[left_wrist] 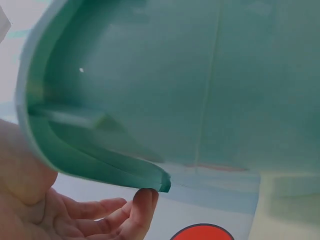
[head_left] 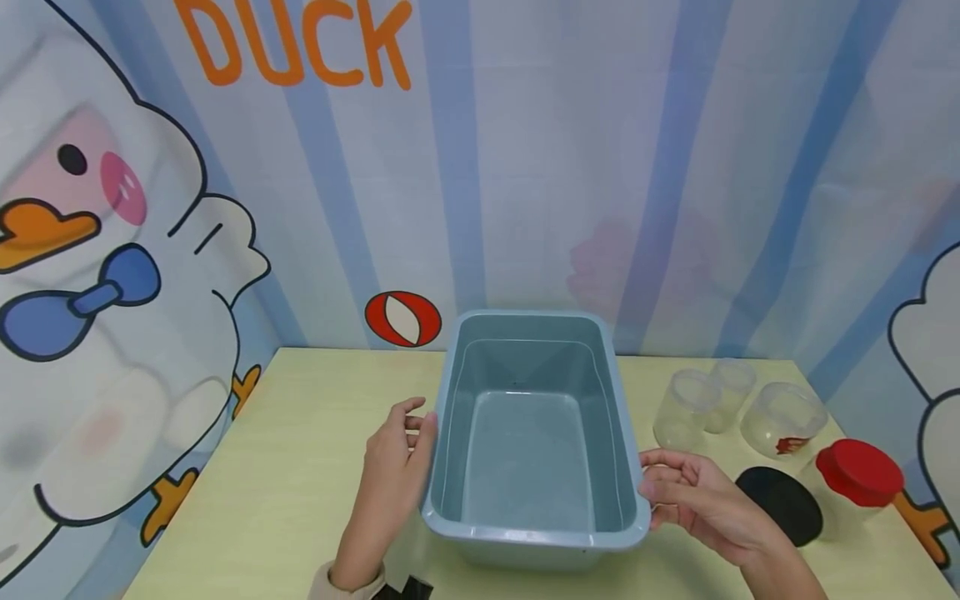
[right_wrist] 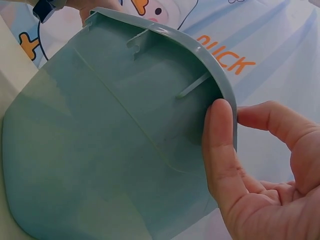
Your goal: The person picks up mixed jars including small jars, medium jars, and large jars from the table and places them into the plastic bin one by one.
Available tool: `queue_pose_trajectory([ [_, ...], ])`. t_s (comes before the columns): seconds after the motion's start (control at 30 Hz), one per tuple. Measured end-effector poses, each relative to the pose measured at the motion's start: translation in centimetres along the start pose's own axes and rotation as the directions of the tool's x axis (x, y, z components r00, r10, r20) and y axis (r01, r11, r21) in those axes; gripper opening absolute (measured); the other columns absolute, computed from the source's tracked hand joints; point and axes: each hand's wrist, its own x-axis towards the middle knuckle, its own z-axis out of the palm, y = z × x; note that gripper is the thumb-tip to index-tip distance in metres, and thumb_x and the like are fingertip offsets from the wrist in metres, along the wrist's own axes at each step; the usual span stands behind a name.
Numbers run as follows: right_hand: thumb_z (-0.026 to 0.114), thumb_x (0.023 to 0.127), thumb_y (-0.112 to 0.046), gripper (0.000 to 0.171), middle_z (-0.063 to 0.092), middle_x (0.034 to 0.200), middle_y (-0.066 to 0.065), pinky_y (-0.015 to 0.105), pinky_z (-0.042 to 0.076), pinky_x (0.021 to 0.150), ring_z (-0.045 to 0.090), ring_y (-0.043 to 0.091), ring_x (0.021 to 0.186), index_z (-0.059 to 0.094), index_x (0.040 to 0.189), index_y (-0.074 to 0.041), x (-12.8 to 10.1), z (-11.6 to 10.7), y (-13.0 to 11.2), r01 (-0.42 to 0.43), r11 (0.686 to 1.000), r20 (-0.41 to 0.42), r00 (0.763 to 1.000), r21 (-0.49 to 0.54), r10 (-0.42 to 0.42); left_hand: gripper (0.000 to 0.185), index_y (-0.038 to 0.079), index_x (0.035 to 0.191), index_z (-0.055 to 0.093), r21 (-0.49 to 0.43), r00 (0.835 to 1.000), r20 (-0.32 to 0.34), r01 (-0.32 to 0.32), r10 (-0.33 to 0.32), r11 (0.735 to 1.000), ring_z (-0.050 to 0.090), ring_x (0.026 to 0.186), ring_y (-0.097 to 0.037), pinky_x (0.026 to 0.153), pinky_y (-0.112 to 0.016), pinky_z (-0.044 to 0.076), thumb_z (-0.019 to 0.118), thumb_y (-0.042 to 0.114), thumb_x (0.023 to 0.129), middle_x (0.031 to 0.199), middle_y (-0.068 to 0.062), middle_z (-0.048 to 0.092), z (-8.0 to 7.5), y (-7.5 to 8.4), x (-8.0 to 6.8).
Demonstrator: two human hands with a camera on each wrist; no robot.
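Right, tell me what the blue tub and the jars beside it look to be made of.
Tub: apparently moulded plastic, grey-blue, matte with a soft sheen; ribs under its rim show in the right wrist view. Jars: clear, glass or plastic, unclear which. Red lid looks plastic.

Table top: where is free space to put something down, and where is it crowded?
The table is bare left of the blue tub, from the left hand to the left edge, and behind that hand to the wall. Right of the tub is crowded: right hand, clear jars, black lid, red-lidded jar.
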Motion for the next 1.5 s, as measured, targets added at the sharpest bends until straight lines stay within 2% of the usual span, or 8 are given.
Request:
queue_pose_trajectory([
  [0.17,0.040,0.103,0.004,0.030,0.071,0.112,0.008,0.032,0.058,0.079,0.070,0.018,0.093,0.059,0.125,-0.005,0.0,0.1,-0.1,0.013,1.000,0.014,1.000,-0.004,-0.013,0.044,-0.003,0.137,0.052,0.017,0.999,0.019,-0.046,0.046,0.999,0.068,0.087,-0.022,0.077,-0.040,0.058,0.053,0.026,0.105,0.110,-0.015,0.065,0.1,-0.1,0.8],
  [0.63,0.040,0.104,0.004,0.030,0.070,0.112,0.009,0.035,0.057,0.082,0.070,0.020,0.094,0.058,0.126,-0.004,0.0,0.2,-0.4,0.009,0.999,0.027,1.000,-0.037,-0.008,0.048,-0.005,0.140,0.048,-0.025,0.997,0.040,-0.067,0.068,0.997,0.067,0.088,-0.025,0.072,-0.040,0.059,0.048,0.030,0.106,0.109,-0.017,0.062,1.1,-0.7,2.3],
  [0.9,0.044,0.104,0.000,0.027,0.071,0.108,0.006,0.037,0.058,0.081,0.070,0.020,0.090,0.060,0.124,-0.008,-0.4,0.3,-0.4,-0.011,0.991,-0.056,0.998,-0.132,0.003,0.039,-0.006,0.137,0.052,0.000,0.995,-0.001,-0.099,0.099,0.995,0.064,0.084,-0.024,0.069,-0.038,0.058,0.051,0.015,0.104,0.104,-0.016,0.062,1.5,-0.8,2.4],
  [1.17,0.048,0.103,-0.002,0.025,0.069,0.111,0.006,0.039,0.056,0.086,0.069,0.022,0.094,0.061,0.123,-0.009,-0.7,0.3,-0.5,-0.032,0.975,-0.139,0.990,-0.219,0.002,0.038,-0.007,0.137,0.053,-0.011,0.994,-0.001,-0.114,0.114,0.993,0.063,0.087,-0.025,0.069,-0.037,0.059,0.052,0.013,0.104,0.105,-0.017,0.061,1.8,-0.7,2.5],
  [1.27,0.051,0.103,-0.005,0.022,0.069,0.110,0.006,0.040,0.056,0.086,0.069,0.024,0.094,0.060,0.123,-0.007,-1.0,0.3,-0.4,-0.061,0.962,-0.200,0.980,-0.267,0.007,0.039,-0.007,0.137,0.053,-0.005,0.994,0.005,-0.108,0.108,0.994,0.063,0.087,-0.025,0.069,-0.037,0.059,0.051,0.013,0.104,0.105,-0.017,0.061,1.9,-0.7,2.4],
  [1.37,0.054,0.103,-0.008,0.023,0.069,0.108,0.006,0.039,0.057,0.085,0.070,0.025,0.092,0.059,0.124,-0.002,-1.3,0.5,-0.5,-0.086,0.934,-0.283,0.959,-0.347,-0.017,0.039,-0.007,0.137,0.053,0.003,0.995,0.009,-0.102,0.102,0.995,0.062,0.088,-0.025,0.069,-0.037,0.059,0.051,0.014,0.104,0.106,-0.017,0.061,1.9,-0.7,2.4],
  [1.43,0.057,0.102,-0.009,0.027,0.069,0.108,0.008,0.039,0.057,0.083,0.070,0.025,0.091,0.057,0.126,0.004,-1.5,0.8,-0.5,-0.095,0.905,-0.347,0.936,-0.415,-0.061,0.039,-0.007,0.137,0.053,0.005,0.995,0.011,-0.095,0.095,0.995,0.062,0.088,-0.025,0.069,-0.037,0.059,0.051,0.014,0.104,0.106,-0.017,0.061,2.0,-0.7,2.4],
  [1.5,0.060,0.101,-0.012,0.034,0.068,0.107,0.009,0.037,0.058,0.081,0.070,0.023,0.091,0.055,0.128,0.008,-1.7,1.1,-0.6,-0.119,0.867,-0.419,0.902,-0.484,-0.109,0.039,-0.006,0.138,0.052,0.004,0.996,0.011,-0.090,0.090,0.996,0.062,0.088,-0.025,0.069,-0.036,0.059,0.051,0.014,0.104,0.106,-0.017,0.061,2.0,-0.8,2.4],
])
